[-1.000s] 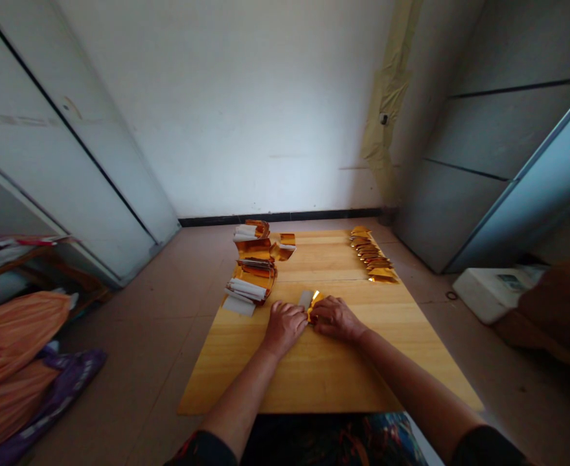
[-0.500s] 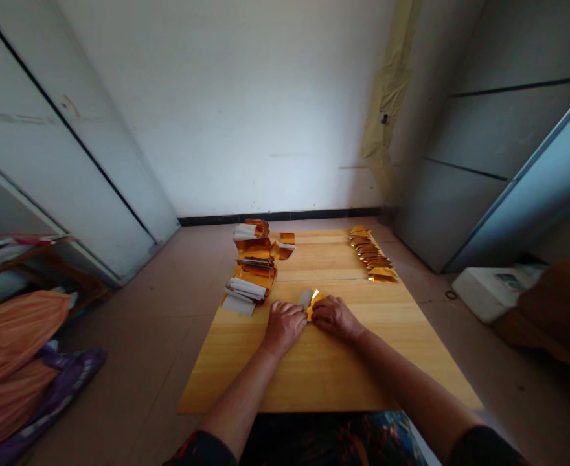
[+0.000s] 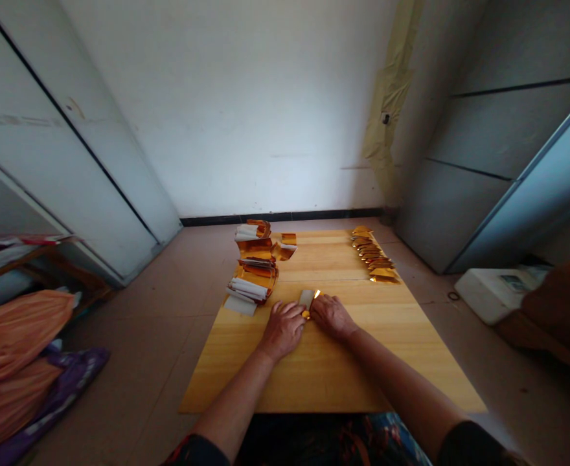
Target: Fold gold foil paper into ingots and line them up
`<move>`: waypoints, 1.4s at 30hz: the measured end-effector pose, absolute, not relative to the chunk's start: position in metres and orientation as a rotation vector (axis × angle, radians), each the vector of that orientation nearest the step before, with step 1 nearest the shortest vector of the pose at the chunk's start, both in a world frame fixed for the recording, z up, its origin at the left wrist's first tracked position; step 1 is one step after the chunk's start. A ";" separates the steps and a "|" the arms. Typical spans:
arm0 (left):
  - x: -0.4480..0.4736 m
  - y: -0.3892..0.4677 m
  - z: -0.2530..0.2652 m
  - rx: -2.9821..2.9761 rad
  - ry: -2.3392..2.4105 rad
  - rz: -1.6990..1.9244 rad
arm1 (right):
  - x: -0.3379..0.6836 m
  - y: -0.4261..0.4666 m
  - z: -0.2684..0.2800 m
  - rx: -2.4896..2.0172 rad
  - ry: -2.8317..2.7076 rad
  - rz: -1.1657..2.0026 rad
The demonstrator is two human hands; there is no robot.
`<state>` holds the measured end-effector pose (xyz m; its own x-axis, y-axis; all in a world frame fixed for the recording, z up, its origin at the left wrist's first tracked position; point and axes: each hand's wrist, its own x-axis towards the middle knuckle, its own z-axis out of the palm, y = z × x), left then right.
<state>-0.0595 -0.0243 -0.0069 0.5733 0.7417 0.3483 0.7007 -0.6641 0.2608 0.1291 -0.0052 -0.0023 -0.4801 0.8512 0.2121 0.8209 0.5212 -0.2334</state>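
A sheet of gold foil paper (image 3: pixel 306 298) with a pale grey back lies on the wooden table, partly folded, between my two hands. My left hand (image 3: pixel 284 327) presses on its left side, fingers closed together against the paper. On the other side my right hand (image 3: pixel 332 316) has its fingers curled over the gold edge, pinching it down. Much of the sheet is hidden under the fingers. Stacks of gold and grey paper sheets (image 3: pixel 253 275) sit at the table's left edge. A row of folded gold paper pieces (image 3: pixel 375 254) runs along the right edge.
The wooden table (image 3: pixel 363 382) stands before a white wall (image 3: pixel 265 116). Orange cloth (image 3: pixel 22 330) and a purple bag (image 3: pixel 78 382) are at the left. A white box (image 3: pixel 489 292) rests on the floor at the right, near a grey cabinet (image 3: pixel 460 188).
My right hand has shifted slightly left and flattened over the sheet, covering more of its gold side. My left hand stays at the sheet's left side.
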 end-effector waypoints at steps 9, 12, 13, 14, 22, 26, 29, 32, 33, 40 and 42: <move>-0.061 -0.019 -0.013 2.646 1.107 0.709 | 0.127 0.004 -0.007 -1.440 -2.468 0.201; -0.062 -0.019 -0.013 2.645 1.075 0.715 | 0.128 0.008 -0.012 -1.407 -2.477 0.206; -0.062 -0.019 -0.013 2.645 1.067 0.717 | 0.128 0.009 -0.012 -1.397 -2.478 0.204; -0.062 -0.020 -0.013 2.645 1.060 0.716 | 0.128 0.009 -0.013 -1.389 -2.476 0.203; -0.061 -0.026 -0.012 2.636 1.124 0.685 | 0.128 0.008 -0.010 -1.369 -2.419 0.268; -0.062 -0.026 -0.012 2.677 1.078 0.693 | 0.128 0.008 -0.010 -1.372 -2.403 0.304; -0.061 -0.026 -0.014 2.700 1.078 0.729 | 0.128 0.010 -0.011 -1.401 -2.389 0.334; -0.060 -0.027 -0.015 2.725 1.078 0.756 | 0.127 0.012 -0.012 -1.458 -2.354 0.363; -0.060 -0.027 -0.015 2.731 1.080 0.762 | 0.126 0.012 -0.012 -1.475 -2.341 0.371; -0.056 -0.029 -0.015 2.736 1.144 0.749 | 0.127 0.015 -0.019 -1.458 -2.180 0.448; -0.056 -0.030 -0.015 2.738 1.145 0.755 | 0.130 0.015 -0.020 -1.395 -2.133 0.528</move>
